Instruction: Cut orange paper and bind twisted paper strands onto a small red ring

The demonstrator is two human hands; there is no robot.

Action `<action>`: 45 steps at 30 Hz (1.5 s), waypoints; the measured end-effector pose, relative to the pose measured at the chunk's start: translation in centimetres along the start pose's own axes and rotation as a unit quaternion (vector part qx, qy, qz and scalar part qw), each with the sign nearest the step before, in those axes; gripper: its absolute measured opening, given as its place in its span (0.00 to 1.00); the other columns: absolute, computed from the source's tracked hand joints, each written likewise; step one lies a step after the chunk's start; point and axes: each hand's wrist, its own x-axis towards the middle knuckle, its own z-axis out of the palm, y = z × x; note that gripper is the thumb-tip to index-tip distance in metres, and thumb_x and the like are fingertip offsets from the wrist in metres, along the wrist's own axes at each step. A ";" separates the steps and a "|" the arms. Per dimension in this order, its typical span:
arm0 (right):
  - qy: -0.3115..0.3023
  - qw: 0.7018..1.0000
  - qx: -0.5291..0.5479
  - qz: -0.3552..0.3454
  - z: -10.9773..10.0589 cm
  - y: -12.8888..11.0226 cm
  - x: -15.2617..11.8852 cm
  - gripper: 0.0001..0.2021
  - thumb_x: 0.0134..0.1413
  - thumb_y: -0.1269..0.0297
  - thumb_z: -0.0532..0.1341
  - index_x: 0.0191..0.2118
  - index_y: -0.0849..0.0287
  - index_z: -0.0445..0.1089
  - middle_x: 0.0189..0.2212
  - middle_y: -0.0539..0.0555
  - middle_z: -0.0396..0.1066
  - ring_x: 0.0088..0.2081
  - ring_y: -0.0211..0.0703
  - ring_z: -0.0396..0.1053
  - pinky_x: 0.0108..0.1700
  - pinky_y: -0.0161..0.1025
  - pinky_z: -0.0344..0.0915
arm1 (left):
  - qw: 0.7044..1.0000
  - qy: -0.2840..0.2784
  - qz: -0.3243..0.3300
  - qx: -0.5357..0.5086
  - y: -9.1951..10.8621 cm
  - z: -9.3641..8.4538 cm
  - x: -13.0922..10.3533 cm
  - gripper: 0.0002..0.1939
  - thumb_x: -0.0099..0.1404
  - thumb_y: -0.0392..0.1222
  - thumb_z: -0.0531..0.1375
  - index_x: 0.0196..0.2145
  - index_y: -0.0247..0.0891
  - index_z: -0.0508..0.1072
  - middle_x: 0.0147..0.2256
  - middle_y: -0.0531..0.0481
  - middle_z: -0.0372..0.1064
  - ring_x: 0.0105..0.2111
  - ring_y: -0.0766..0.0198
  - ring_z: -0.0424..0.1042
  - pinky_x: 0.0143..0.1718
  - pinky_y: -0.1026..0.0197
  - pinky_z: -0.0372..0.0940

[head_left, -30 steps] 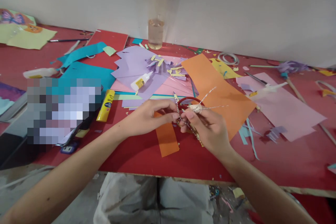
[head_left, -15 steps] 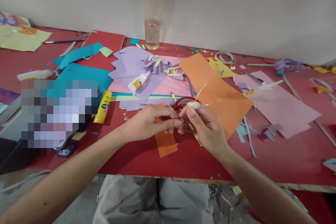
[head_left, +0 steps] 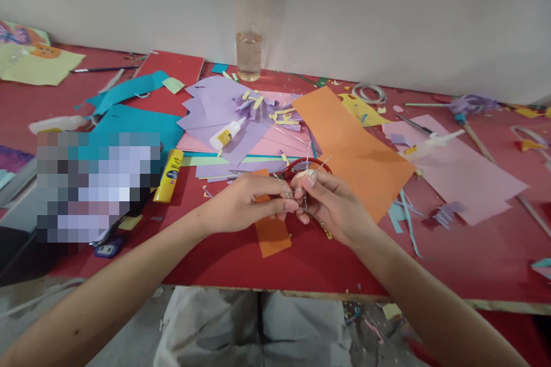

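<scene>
Twisted silvery wire runs between my two hands, its thin ends sticking up in several directions. My left hand pinches one part of it between thumb and fingers. My right hand grips the rest, along with a small whitish lump at the wire, partly covered by the fingers. Just behind the hands lies a red loop, apparently a scissors handle, mostly hidden. Beneath them an orange paper strip rests on the red table.
A large orange sheet lies right of centre, beside pink paper. Behind are purple paper, a small glue bottle and an upright water bottle. A yellow glue tube lies left, near a blurred-out object.
My right hand has turned, bringing the whitish lump slightly left and its wire ends more upright. My left hand stays nearly in place, still pinching the wire.
</scene>
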 end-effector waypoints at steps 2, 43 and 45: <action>-0.005 0.999 0.026 0.023 0.0 -0.1 0.0 0.13 0.57 0.56 0.65 0.28 0.60 0.70 0.24 0.49 0.68 0.24 0.34 0.71 0.22 0.29 0.67 | 1.000 0.000 0.009 0.004 -0.1 0.0 0.0 0.14 0.70 0.41 0.56 0.28 0.35 0.72 0.29 0.50 0.73 0.30 0.68 0.70 0.36 0.66 0.64; 0.208 0.928 -0.203 -0.233 -1.3 -0.3 0.3 0.03 0.60 0.63 0.61 0.38 0.56 0.70 0.33 0.51 0.72 0.35 0.39 0.73 0.33 0.36 0.75 | 0.904 0.066 -0.095 0.412 -2.8 -2.6 -0.5 0.15 0.63 0.49 0.63 0.41 0.37 0.70 0.43 0.44 0.70 0.44 0.53 0.70 0.44 0.54 0.64; 0.192 0.939 -0.182 -0.220 -1.5 -0.4 0.4 0.03 0.61 0.64 0.61 0.38 0.56 0.71 0.34 0.51 0.72 0.36 0.39 0.73 0.33 0.36 0.75 | 0.906 0.066 -0.090 0.408 -2.9 -2.5 -0.4 0.13 0.63 0.46 0.63 0.41 0.36 0.70 0.42 0.44 0.70 0.44 0.52 0.69 0.45 0.53 0.64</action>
